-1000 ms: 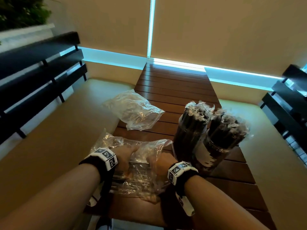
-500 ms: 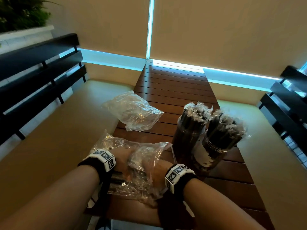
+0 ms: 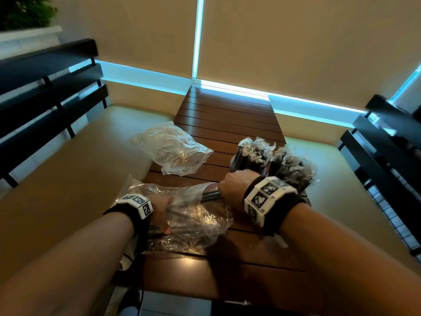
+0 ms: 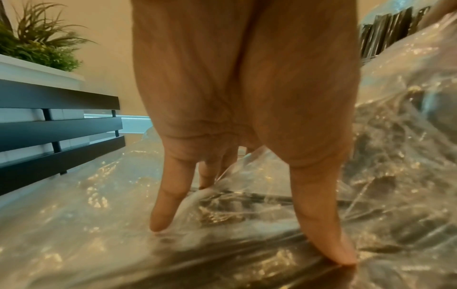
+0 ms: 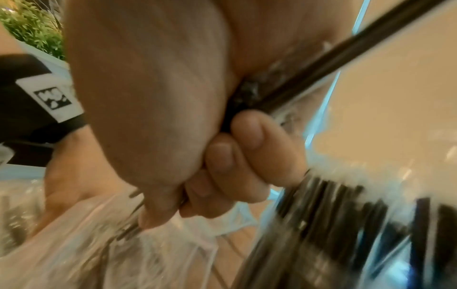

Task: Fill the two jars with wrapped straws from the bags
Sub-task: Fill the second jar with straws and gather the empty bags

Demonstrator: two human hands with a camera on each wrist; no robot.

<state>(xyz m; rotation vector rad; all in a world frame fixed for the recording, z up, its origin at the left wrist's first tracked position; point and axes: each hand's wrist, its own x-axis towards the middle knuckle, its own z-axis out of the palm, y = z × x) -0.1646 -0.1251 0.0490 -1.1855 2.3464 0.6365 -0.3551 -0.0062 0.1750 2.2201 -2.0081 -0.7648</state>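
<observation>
Two jars (image 3: 248, 157) (image 3: 292, 171) stand side by side on the right of the wooden table (image 3: 227, 115), both packed with black wrapped straws. A clear bag (image 3: 193, 217) holding a few straws lies near the front edge. My left hand (image 3: 159, 212) presses it down with straight fingers (image 4: 160, 219). My right hand (image 3: 232, 185) grips a small bundle of black wrapped straws (image 3: 210, 196) just outside the bag's mouth, in front of the left jar. In the right wrist view its fingers (image 5: 235, 156) curl round the straws (image 5: 321, 58), with the jar's straws (image 5: 346, 215) close by.
A second clear bag (image 3: 173, 153), crumpled, lies on the table's left side behind the first. Beige bench seats (image 3: 68, 179) (image 3: 355, 179) flank the table, each with a black slatted backrest (image 3: 45, 92). A plant (image 3: 25, 12) sits at the far left.
My right hand has come out of the near bag holding a bundle of straws and has risen toward the jars. The left hand stays pressed on the bag.
</observation>
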